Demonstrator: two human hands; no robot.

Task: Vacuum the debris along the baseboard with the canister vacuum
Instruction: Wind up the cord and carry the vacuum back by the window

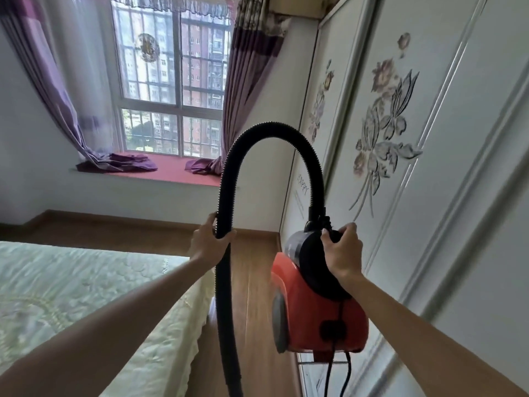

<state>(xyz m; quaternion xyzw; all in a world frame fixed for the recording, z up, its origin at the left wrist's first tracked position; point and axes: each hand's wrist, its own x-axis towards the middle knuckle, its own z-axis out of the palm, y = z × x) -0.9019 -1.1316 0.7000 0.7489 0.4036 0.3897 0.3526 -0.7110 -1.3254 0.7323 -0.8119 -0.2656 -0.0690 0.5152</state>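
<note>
Head view, bedroom. Item one: red canister vacuum [315, 319], right of centre, near, close beside the white flowered wardrobe [429, 196]; it appears lifted off the wood floor [252, 282], front end tipped upward. Right hand [342, 250]: fingers curled round the black handle at the vacuum's top, grasping it. Item two: black ribbed hose [270, 131], rising from the vacuum's front, arching over and dropping on the left, running out of the bottom edge; its nozzle is out of sight. Left hand [207, 242]: wrapped round the descending hose, thumb on the near side. Black cord [329, 373] hangs beneath the vacuum. Bed [71, 287] with pale green cover, near left. Brown baseboard [114, 217] along the far wall; debris cannot be made out. Far: barred window [171, 81], purple curtains [57, 81], red window seat [183, 170].
</note>
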